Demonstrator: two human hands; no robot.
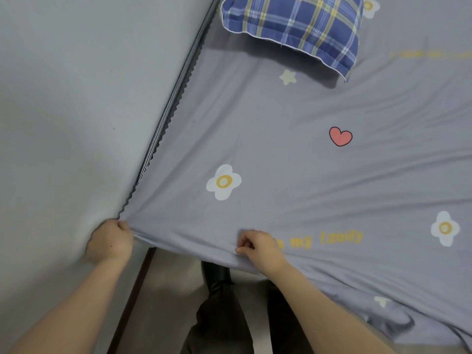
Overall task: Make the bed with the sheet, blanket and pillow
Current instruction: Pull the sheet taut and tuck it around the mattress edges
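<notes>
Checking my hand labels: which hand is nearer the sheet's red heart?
Right. The right hand pinches the sheet edge below-left of the heart; the left hand grips the corner by the wall, farther left.

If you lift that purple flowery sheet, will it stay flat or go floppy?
Probably floppy: the sheet wrinkles toward where the left hand and right hand grip it. Likely light too: fingers alone hold its edge taut.

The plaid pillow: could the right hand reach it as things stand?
Probably, with a lean: only flat sheet lies between the right hand and the plaid pillow, but that hand pinches the sheet.
</notes>
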